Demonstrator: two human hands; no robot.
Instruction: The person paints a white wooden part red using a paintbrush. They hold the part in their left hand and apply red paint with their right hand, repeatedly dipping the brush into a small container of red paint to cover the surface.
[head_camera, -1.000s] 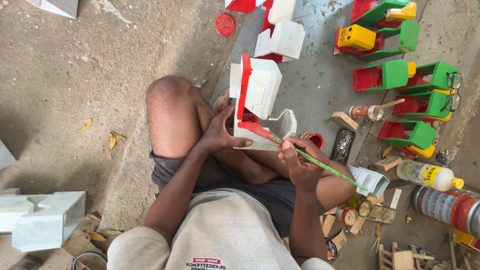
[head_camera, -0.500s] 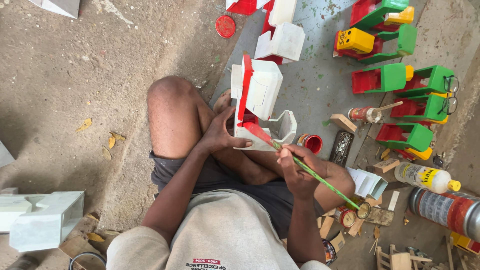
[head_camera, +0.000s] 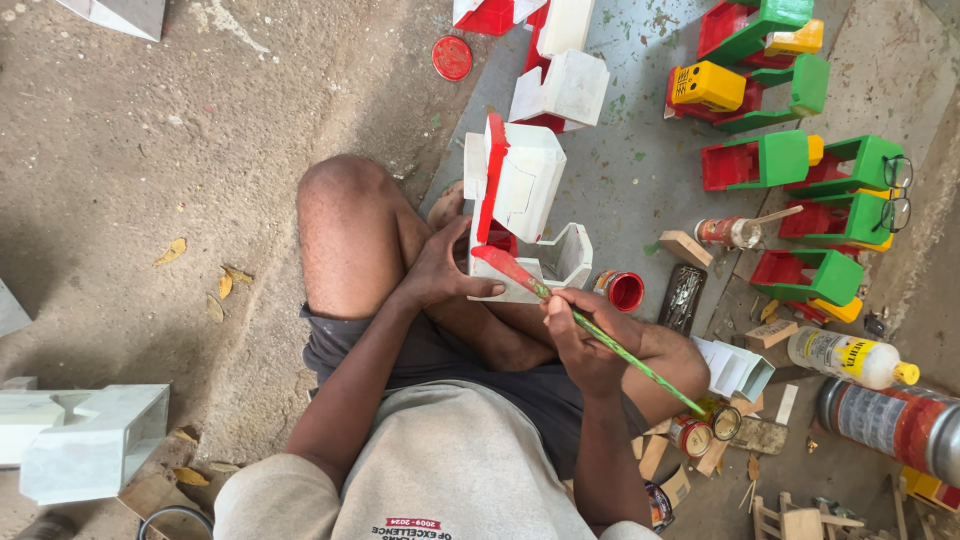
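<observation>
I sit cross-legged on the ground. My left hand (head_camera: 440, 275) grips the near end of a white wooden toy truck (head_camera: 525, 200) with a red-painted edge, propped upright in front of my knee. My right hand (head_camera: 585, 335) holds a thin green-handled paintbrush (head_camera: 610, 345); its bristle end rests on a red-painted strip at the truck's lower edge. A small open tin of red paint (head_camera: 624, 291) sits just right of the truck, close to my right hand.
More white and red trucks (head_camera: 565, 85) stand beyond, with a red lid (head_camera: 452, 57). Finished green, red and yellow trucks (head_camera: 790, 160) line the right. Bottles (head_camera: 850, 358), a spray can (head_camera: 890, 425), small tins and wood scraps lie at right. Unpainted white pieces (head_camera: 85, 445) sit at left.
My right hand has drawn the brush a little to the left along the truck's lower edge. My left hand and the truck stay put.
</observation>
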